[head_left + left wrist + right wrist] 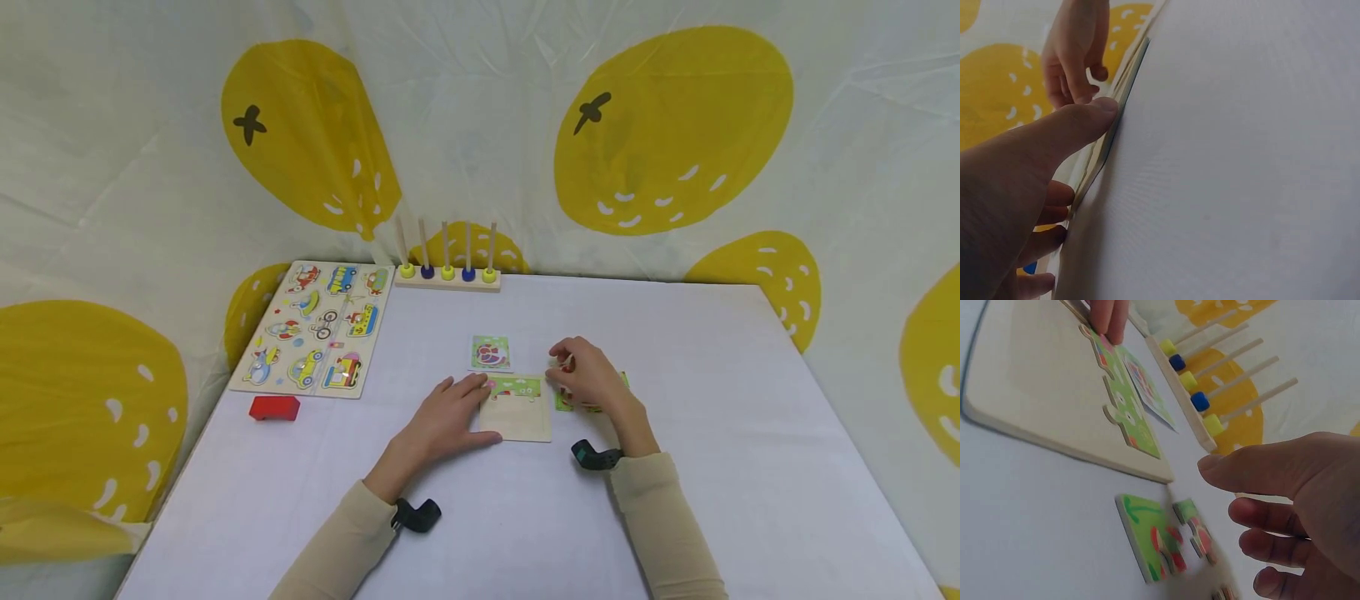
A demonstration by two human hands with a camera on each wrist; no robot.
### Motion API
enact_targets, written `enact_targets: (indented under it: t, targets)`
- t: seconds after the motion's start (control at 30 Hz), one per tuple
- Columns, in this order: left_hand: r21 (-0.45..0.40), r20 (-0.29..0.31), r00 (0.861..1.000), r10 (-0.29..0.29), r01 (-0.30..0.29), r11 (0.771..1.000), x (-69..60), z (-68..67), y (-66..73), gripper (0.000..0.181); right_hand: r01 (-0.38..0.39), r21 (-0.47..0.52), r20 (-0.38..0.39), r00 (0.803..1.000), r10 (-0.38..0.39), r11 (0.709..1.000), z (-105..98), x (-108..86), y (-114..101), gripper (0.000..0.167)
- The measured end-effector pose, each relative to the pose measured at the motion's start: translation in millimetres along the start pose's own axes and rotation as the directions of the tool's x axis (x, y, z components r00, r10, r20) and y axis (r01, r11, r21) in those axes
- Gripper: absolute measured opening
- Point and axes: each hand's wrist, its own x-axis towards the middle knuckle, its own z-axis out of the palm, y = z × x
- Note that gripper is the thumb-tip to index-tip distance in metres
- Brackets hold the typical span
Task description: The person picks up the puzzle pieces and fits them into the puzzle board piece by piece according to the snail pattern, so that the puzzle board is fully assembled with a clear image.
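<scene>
A wooden jigsaw board [515, 421] lies flat on the table, with joined green puzzle pieces [1125, 403] along its far edge. My left hand [442, 421] rests at the board's left side, thumb [1105, 106] by the near edge and fingertips on the pieces at the far left corner. Just right of the board, my right hand [592, 379] hovers over loose puzzle pieces [1141, 531] in green and red, partly hiding them in the head view. Its fingers are loosely bent, and the right wrist view shows nothing between them. Beyond the board lies a small picture card [491, 353].
A vehicle puzzle board [311, 329] lies at the back left, with a red block [274, 408] near its front edge. At the table's back edge stands a peg stand [447, 281] with yellow and blue beads. A fruit-patterned sheet [480, 125] hangs behind.
</scene>
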Motion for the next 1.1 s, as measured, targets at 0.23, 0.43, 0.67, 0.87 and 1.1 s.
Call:
enact_targets:
  t: [0.23, 0.43, 0.67, 0.87, 1.1]
  targets:
    - [-0.009, 0.02, 1.0, -0.012, 0.013, 1.0, 0.4, -0.6, -1.5, 0.085, -0.051, -0.013, 0.0, 0.999, 0.051, 0.999, -6, -0.8, 8, 0.04]
    - [-0.043, 0.025, 1.0, -0.015, 0.016, 0.999, -0.6, -2.5, -2.8, 0.085, -0.043, -0.041, 0.025, 0.999, 0.044, 0.998, -8, -1.1, 15, 0.037]
    - [-0.051, 0.021, 1.0, -0.009, 0.01, 0.999, -1.3, -4.1, -2.2, 0.084, -0.065, -0.071, 0.076, 0.995, 0.071, 0.995, -8, -0.3, 22, 0.031]
    - [-0.047, 0.013, 1.0, -0.007, 0.008, 0.999, -1.2, -3.7, -2.5, 0.084, -0.046, -0.102, 0.058, 0.997, 0.052, 0.994, -6, 2.0, 25, 0.026]
    - [-0.044, 0.016, 1.0, -0.012, 0.012, 0.999, -1.5, -3.0, -2.2, 0.084, -0.083, -0.084, 0.05, 0.995, 0.088, 0.993, -5, 2.9, 24, 0.025]
